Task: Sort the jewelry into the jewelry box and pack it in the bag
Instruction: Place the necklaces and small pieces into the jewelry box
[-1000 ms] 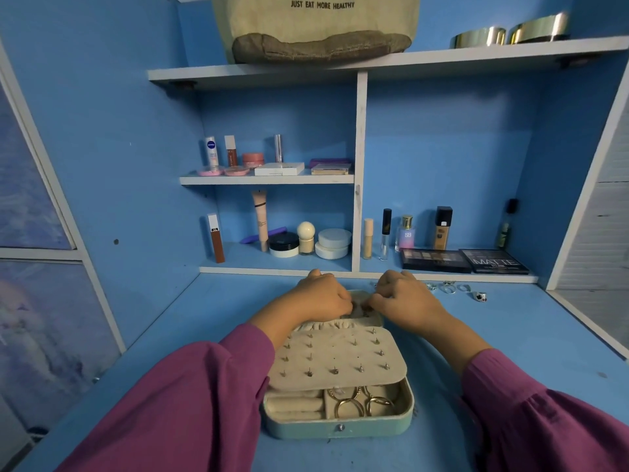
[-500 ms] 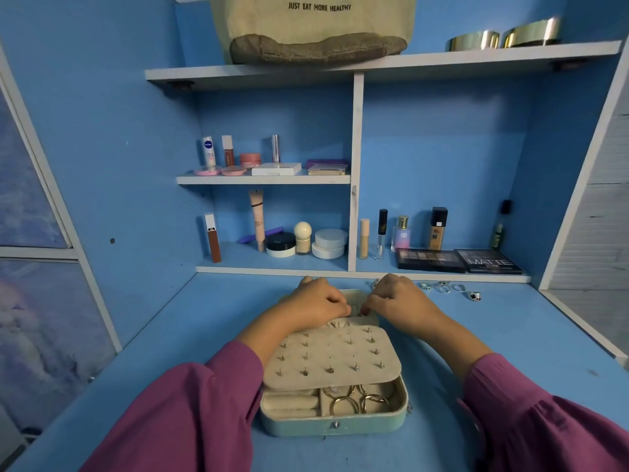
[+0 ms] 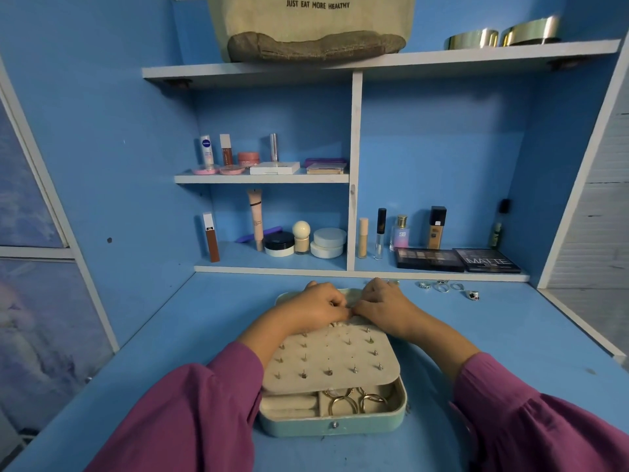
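A mint green jewelry box point(image 3: 340, 427) lies open on the blue desk in front of me. Its beige stud panel point(image 3: 326, 359) carries several small earrings, and gold hoops point(image 3: 343, 401) lie in the front compartment. My left hand point(image 3: 313, 308) and my right hand point(image 3: 384, 306) hover over the far end of the box. Their curled fingertips meet and pinch something tiny, which the fingers hide. Loose silver rings point(image 3: 442, 286) lie on the desk to the right. The beige bag point(image 3: 313, 25) stands on the top shelf.
Shelves behind the desk hold cosmetics: two dark palettes point(image 3: 459, 260), bottles point(image 3: 401, 233) and jars point(image 3: 328, 243). Two gold bangles point(image 3: 503, 35) sit on the top shelf at the right. A ring with a dark stone point(image 3: 472, 295) lies apart from the other rings.
Both hands stay over the far end of the box. Their fingertips have drawn closer together.
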Motion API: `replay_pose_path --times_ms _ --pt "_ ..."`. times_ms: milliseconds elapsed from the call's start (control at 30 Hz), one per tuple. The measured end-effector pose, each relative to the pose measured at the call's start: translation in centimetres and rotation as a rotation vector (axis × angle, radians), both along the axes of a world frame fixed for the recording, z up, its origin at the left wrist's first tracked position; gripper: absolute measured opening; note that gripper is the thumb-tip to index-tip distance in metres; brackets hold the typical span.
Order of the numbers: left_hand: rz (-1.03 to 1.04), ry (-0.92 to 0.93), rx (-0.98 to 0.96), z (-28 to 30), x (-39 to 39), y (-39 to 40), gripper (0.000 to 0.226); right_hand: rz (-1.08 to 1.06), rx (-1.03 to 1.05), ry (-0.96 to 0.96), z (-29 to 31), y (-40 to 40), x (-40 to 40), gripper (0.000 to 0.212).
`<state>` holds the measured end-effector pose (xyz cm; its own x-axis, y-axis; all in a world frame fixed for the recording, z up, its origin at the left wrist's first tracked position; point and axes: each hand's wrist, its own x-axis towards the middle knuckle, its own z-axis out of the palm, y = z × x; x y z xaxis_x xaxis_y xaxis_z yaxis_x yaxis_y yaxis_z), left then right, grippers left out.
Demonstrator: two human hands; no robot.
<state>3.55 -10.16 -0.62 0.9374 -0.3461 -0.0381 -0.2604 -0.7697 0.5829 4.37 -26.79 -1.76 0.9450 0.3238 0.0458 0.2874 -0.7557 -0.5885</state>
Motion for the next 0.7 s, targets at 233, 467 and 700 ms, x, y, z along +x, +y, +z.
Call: replay_pose_path --times_ms 233,467,700 --pt "0.000 -0.039 -0.039 -0.08 -0.02 0.05 0.023 -0.052 0.293 -0.030 -0.17 -0.66 0.56 0.032" --pt "0.011 -0.033 -0.115 0.02 -0.03 0.17 0.012 -0.008 0.220 -0.039 -0.64 -0.57 0.77 0.041" --pt "0.033 -0.029 -0.080 -0.05 0.02 0.21 0.010 -0.020 0.111 -0.081 -0.68 -0.57 0.92 0.052"
